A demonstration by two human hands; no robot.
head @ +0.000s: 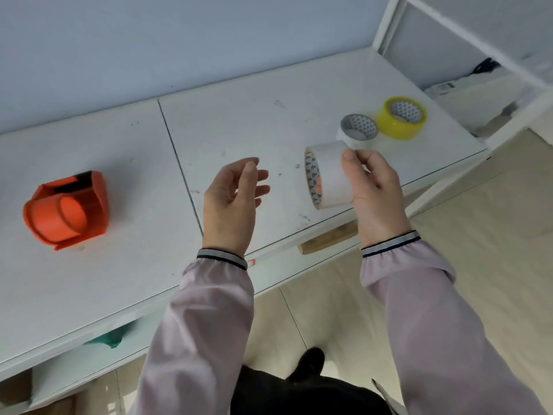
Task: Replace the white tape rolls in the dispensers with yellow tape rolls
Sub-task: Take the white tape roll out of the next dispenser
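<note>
My right hand [375, 191] grips a white tape roll [330, 175] on edge, above the table's front right part. A little to its left my left hand [235, 199] hovers open, palm turned toward the roll, holding nothing. An orange tape dispenser [67, 209] lies on the white table [143, 163] at the far left; its hub carries no roll. Behind my right hand a second white tape roll [357, 131] lies flat, and a yellow tape roll [401, 118] lies flat just to its right, the two close together.
A seam [176, 157] runs across the table between its two panels. A white frame [389, 22] stands at the back right, with a lower shelf holding clutter. A wooden strip [329, 238] shows under the front edge. Pale floor tiles lie to the right.
</note>
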